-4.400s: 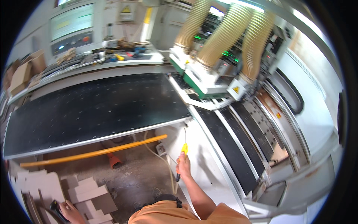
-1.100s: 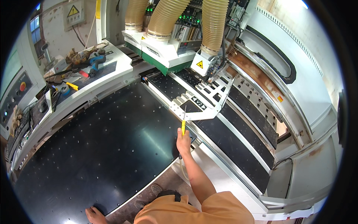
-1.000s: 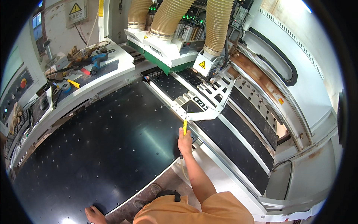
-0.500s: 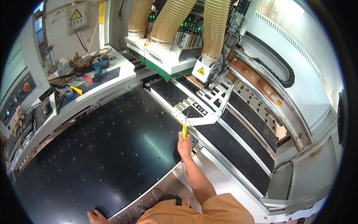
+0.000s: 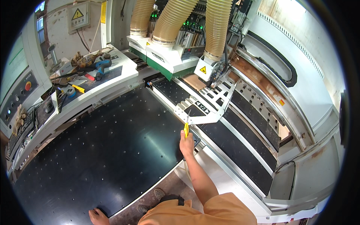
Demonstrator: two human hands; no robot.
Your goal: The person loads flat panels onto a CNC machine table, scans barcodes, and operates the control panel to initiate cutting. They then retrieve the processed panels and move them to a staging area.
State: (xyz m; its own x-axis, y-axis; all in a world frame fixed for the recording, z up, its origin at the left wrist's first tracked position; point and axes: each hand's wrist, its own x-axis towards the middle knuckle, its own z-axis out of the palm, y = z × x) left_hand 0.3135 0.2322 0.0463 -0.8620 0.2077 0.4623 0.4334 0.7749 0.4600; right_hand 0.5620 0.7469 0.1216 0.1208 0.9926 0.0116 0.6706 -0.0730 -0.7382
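On the left, my left hand is resting at the near edge of the big black table; I can't tell if it is holding anything. Further along, more brown board is showing beside the white machine head than half a second ago, so I think the machine is moving while I am waiting. My right hand is gripping the yellow air gun near the table's right corner. The gun is pointing away from me, its long side running nearly straight ahead and leaning a bit right, toward the white plate.
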